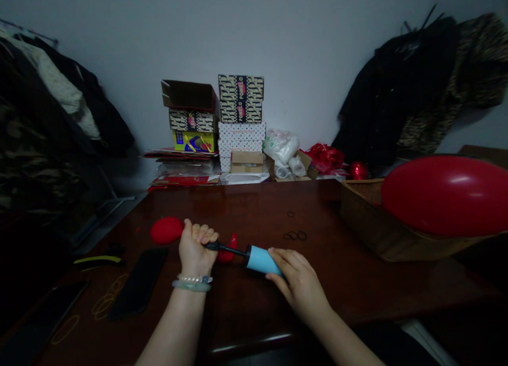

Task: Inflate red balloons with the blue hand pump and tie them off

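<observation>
A hand balloon pump with a light-blue barrel (262, 260) and a black rod is held level above the table between both hands. My left hand (198, 247), with two bracelets at the wrist, is closed around the black handle at its left end. My right hand (297, 281) wraps the blue barrel near its far right end, and the nozzle end is hidden by it. Part of the rod shows, so the pump is drawn out. Just behind the rod lies a small red thing (227, 257), partly covered. Left of it rests a red rounded object (166, 230).
At right, a large inflated red balloon (446, 195) sits in a brown basket (373, 223). Black bands (296, 235), yellow rubber bands (103, 303) and a dark phone (138, 284) lie on the brown table (254, 202). Stacked boxes (241, 98) stand along the back wall.
</observation>
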`<state>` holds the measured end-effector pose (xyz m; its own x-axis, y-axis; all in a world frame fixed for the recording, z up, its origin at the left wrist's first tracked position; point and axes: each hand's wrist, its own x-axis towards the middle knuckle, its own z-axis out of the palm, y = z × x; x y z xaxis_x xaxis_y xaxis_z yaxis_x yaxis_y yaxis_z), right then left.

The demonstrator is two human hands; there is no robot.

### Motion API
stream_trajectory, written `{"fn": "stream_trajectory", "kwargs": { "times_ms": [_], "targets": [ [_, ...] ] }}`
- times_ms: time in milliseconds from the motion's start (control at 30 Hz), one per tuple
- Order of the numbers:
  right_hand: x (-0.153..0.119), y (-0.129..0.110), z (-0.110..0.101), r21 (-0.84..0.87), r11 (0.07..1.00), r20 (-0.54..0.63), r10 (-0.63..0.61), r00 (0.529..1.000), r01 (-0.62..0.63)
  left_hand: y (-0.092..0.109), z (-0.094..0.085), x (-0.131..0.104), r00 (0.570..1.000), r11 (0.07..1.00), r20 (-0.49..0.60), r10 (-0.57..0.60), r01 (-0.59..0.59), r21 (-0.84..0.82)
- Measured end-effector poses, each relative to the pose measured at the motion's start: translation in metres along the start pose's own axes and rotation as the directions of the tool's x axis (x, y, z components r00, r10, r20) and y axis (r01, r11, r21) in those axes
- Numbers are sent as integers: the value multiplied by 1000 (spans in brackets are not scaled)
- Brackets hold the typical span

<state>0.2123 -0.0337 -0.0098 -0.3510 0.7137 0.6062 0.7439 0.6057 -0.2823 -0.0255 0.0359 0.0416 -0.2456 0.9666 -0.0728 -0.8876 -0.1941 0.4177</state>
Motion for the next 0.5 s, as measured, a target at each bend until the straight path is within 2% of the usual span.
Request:
{"fn": "stream_trajectory", "kwargs": {
  "times_ms": [267,500],
  "targets": [
    [1,-14,10,-5,1000,-44,24,999,-24,-18,6,-8,999,999,21,-34,34,4],
    [4,-7,9,37,999,-13,12,1000,-11,-10,4,-4,1000,999,-25,8,-7,36]
  ]
}}
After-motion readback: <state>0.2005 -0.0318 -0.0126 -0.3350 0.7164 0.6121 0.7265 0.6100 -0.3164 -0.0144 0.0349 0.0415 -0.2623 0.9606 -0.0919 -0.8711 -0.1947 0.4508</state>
